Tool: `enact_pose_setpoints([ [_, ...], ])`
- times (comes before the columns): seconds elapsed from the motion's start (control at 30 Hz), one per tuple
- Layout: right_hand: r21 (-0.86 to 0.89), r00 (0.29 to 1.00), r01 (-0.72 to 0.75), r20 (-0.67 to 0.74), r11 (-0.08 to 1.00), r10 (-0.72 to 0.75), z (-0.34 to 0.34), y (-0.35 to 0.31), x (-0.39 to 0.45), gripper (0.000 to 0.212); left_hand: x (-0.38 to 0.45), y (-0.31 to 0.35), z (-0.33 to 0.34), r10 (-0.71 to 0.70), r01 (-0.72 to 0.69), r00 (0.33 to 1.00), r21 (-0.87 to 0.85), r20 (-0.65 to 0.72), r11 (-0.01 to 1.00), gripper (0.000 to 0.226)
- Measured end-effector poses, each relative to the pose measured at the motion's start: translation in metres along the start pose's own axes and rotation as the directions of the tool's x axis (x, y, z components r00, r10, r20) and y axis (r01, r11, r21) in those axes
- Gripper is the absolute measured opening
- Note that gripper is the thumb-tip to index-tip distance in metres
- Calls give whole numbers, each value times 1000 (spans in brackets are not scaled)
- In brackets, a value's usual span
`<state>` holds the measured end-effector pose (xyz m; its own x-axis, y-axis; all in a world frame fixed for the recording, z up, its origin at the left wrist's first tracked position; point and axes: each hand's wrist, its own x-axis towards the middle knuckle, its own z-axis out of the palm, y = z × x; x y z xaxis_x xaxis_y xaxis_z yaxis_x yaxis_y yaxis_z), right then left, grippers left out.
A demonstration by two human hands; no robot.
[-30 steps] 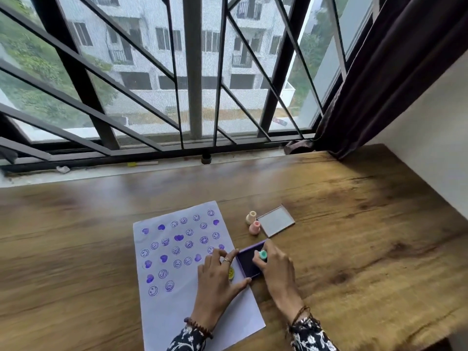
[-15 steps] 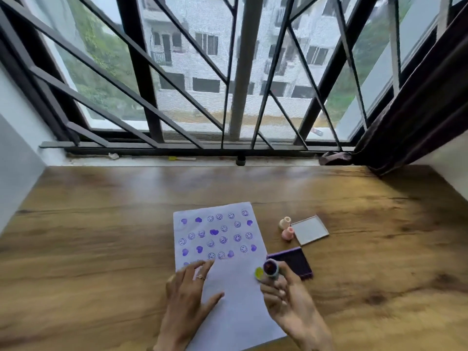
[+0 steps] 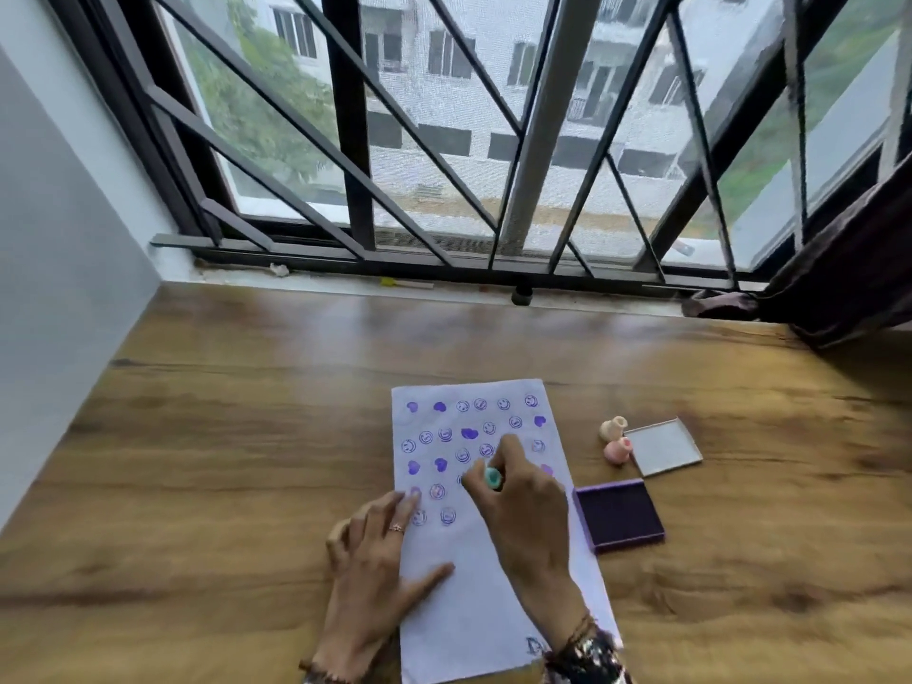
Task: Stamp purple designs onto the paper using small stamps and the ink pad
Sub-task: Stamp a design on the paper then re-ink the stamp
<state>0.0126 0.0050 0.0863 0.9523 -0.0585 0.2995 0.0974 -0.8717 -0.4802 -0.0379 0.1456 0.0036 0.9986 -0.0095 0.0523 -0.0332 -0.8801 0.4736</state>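
Observation:
A white paper sheet (image 3: 474,599) lies on the wooden table (image 3: 222,461), its upper half covered with several purple smiley and heart prints. My right hand (image 3: 523,506) grips a small teal stamp (image 3: 492,477) and holds it down on the paper among the prints. My left hand (image 3: 375,560) lies flat, fingers spread, on the sheet's left edge. The open purple ink pad (image 3: 619,515) sits just right of the paper, apart from both hands.
Two small pinkish stamps (image 3: 615,439) and the ink pad's clear lid (image 3: 664,446) rest beyond the pad. A barred window (image 3: 493,140) runs along the table's far edge, a grey wall (image 3: 59,239) at left, a dark curtain (image 3: 849,269) at right.
My right hand lifted the teal stamp off the ink pad, turned it up, then carried it left down onto the paper. My left hand slid to the sheet's left edge. The view panned left.

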Motion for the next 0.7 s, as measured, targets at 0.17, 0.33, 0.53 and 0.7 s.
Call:
enact_pose_setpoints([
  [0.17, -152, 980, 55, 199, 987, -24, 44, 17, -19, 32, -1, -1, 2, -33, 32, 999, 9, 35, 999, 76],
  [0.33, -175, 973, 93, 225, 980, -52, 55, 28, -17, 34, 0, -2, 2, -24, 24, 999, 6, 28, 1000, 76],
  [0.53, -190, 969, 150, 225, 970, -106, 58, 32, -18, 33, 0, -1, -1, -21, 22, 999, -15, 46, 1000, 75],
  [0.7, -176, 959, 135, 272, 975, -84, 50, 28, -18, 30, -1, 0, -5, -30, 30, 999, -9, 46, 1000, 75],
])
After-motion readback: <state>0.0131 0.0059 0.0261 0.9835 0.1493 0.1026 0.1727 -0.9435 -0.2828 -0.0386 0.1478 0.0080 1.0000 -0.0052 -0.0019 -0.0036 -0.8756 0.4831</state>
